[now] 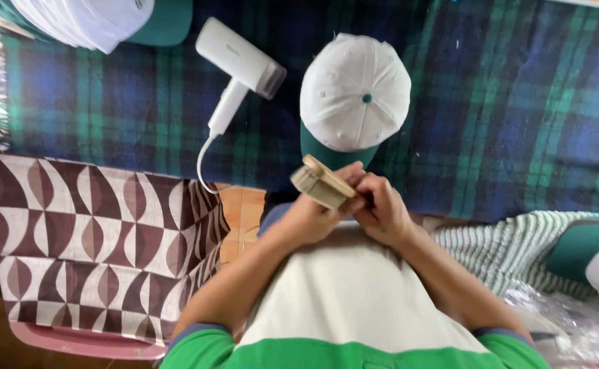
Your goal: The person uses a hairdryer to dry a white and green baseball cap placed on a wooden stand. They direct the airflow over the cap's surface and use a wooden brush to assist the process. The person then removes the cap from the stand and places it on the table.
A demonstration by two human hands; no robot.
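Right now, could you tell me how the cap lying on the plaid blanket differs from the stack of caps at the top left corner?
The single cap lies alone and fully in view, just beyond the hands and the wooden brush; the stack of caps is several nested together, cut off by the picture's edge. The single cap's brim points toward the person, while the stack's brim points right. Both are white with green brims and rest on the plaid blanket.

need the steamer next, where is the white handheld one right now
In the head view the white handheld steamer lies on the plaid blanket, upper left of centre, just left of the white cap with a green brim, its cord trailing toward the patterned cloth.
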